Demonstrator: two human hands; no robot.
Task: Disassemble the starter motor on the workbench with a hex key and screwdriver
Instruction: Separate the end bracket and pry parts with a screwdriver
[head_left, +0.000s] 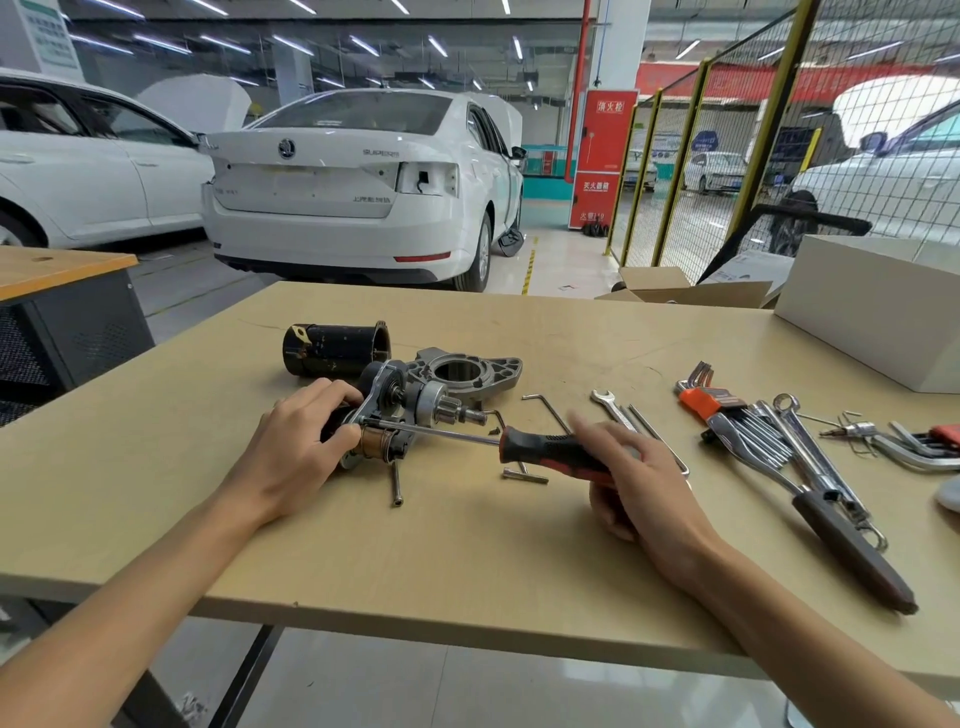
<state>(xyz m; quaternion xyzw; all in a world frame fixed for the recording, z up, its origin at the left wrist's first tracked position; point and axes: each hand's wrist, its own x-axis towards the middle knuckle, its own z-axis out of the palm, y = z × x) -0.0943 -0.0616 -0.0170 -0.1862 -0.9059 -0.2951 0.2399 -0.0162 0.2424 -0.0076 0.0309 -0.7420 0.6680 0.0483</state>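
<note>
From the head camera, I look down on a pale wooden tabletop (467, 545) in a car workshop. My left hand (301, 441) curls its grip around the partly stripped starter motor core, a grey and black metal assembly with a copper-coloured coil (395, 415), lying near the middle of the tabletop. My right hand (639, 478) is blurred; its fingers look spread over the red-and-black handle of a long-shafted screwdriver (550, 452), and I cannot tell whether the grip closes on it. The screwdriver's steel shaft reaches left to the motor core. Just behind the core lie the black cylindrical motor casing (332, 351) and the grey cast-metal end housing with a round opening (467, 371). A long loose bolt (397, 483) lies just in front of the core. To the right, well apart, sit a set of hex keys in an orange holder (701, 400) and several chrome spanners (810, 447).
</note>
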